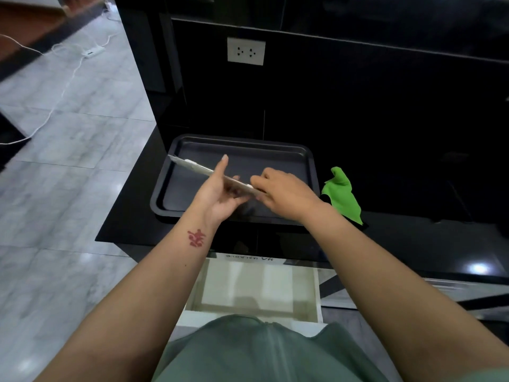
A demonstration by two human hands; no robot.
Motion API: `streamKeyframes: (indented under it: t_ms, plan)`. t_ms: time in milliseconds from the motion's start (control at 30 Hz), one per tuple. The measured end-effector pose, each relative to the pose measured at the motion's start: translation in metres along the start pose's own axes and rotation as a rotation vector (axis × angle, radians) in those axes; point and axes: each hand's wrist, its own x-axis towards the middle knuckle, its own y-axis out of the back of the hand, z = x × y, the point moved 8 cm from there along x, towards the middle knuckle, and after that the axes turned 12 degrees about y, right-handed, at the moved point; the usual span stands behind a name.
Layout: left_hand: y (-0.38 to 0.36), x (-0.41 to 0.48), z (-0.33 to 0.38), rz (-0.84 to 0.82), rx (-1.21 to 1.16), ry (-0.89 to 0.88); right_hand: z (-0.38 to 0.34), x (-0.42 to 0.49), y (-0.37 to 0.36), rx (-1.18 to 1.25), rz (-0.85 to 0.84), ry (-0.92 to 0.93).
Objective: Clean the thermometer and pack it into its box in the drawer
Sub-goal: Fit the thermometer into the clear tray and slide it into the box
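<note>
A long, flat white thermometer box point(192, 167) is held level above the black tray point(308, 161). My left hand point(220, 197) grips it from below, thumb up against its side. At the box's right end my right hand point(286, 194) pinches something small and white; whether it is the thermometer or the box's flap I cannot tell. The open white drawer point(248, 288) sits below the counter edge, in front of my body, with nothing visible inside.
A green cloth point(343, 194) lies on the black counter point(413, 238) just right of the tray. A white wall socket point(246, 51) sits on the dark panel behind. Marble floor with white cables point(66, 86) lies to the left.
</note>
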Motion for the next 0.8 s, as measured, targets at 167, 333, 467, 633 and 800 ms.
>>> streamKeyframes:
  t_ms: [167,333,467,633,800]
  plan:
    - [0.004,-0.003,0.003,-0.027,-0.176,-0.100,0.001,-0.013,-0.002,0.325,0.018,-0.164]
    - [0.017,-0.016,-0.011,-0.038,-0.210,-0.140,0.005,-0.030,-0.012,0.363,-0.095,-0.252]
    - [0.029,-0.026,-0.032,-0.031,-0.256,-0.144,-0.003,-0.042,-0.024,0.335,-0.178,-0.252]
    - [0.056,-0.046,-0.061,0.121,-0.311,-0.167,-0.022,-0.058,-0.036,0.322,-0.173,-0.187]
    - [0.102,-0.071,-0.085,0.381,-0.299,-0.248,-0.039,-0.082,-0.043,0.308,-0.148,-0.143]
